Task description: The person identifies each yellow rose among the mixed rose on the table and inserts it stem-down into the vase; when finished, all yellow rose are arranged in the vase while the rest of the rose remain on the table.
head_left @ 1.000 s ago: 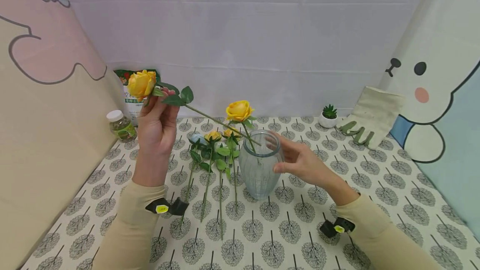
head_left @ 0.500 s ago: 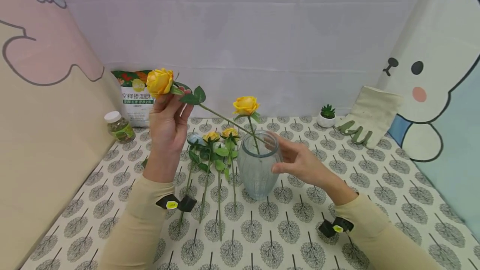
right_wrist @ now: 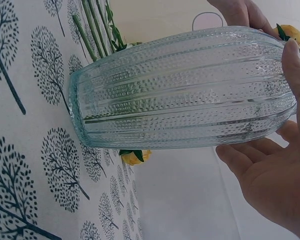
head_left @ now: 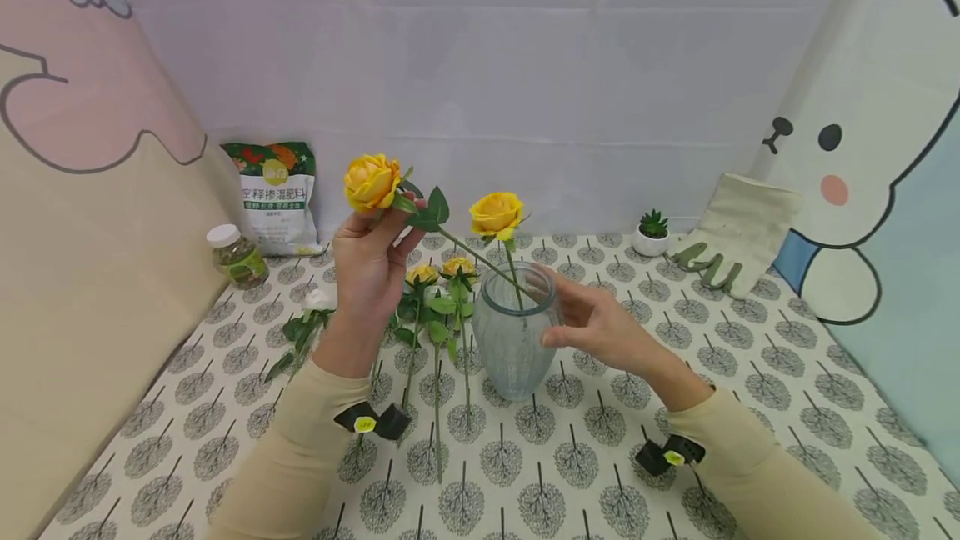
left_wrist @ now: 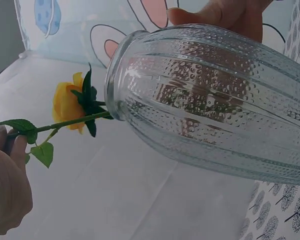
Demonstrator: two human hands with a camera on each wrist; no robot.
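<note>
- Your left hand (head_left: pixel 371 269) is pinching the stem of a yellow rose (head_left: pixel 371 183) just below the bloom, fingers and thumb clamped on it.
- That stem is slanting down toward your right, its lower end reaching inside the mouth of the glass vase (head_left: pixel 513 357).
- Your right hand (head_left: pixel 603 327) is gripping the upper vase, thumb and fingers set around opposite sides.
- The vase is standing upright on the patterned tablecloth (head_left: pixel 555 473), holding a second rose (head_left: pixel 497 215).
- Loose flowers (head_left: pixel 442 304) are lying left of the vase, partly hidden behind your left arm.
</note>
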